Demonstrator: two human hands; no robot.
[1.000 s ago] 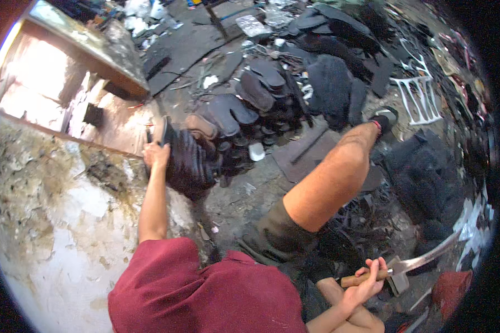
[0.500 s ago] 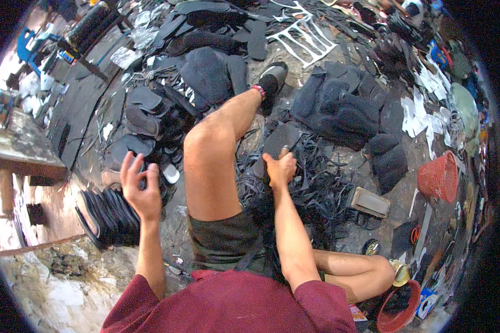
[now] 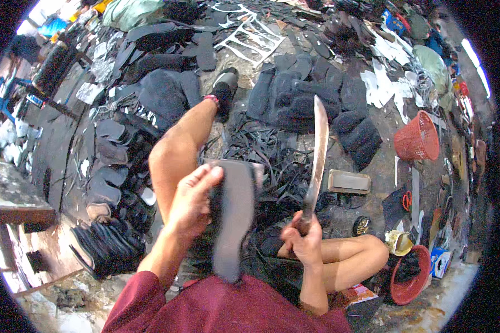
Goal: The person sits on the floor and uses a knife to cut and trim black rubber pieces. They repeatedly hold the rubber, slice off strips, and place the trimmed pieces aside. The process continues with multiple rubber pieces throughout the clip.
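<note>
We saw the left hand (image 3: pixel 190 206) pinching a grey sole blank (image 3: pixel 236 216) at its upper left edge, thumb on top and fingers behind; the blank hung over the lap, blurred. The right hand (image 3: pixel 305 238) was curled closed around the handle of a long curved knife (image 3: pixel 319 155), its blade pointing up and away, well apart from the blank.

How far the work had come we could only judge in part. A tight row of dark soles (image 3: pixel 105 244) stood at the lower left, and it looked to us like shaped pieces. Tangled black strips (image 3: pixel 266 161) lay heaped beyond the lap, probably offcuts from a good deal of trimming already done. The blank in hand was not under the blade, and we could not tell whether its edge was finished. Past the strips, a pile of dark padded pieces (image 3: pixel 300 94) lay out of either hand's grasp, perhaps work left over.
</note>
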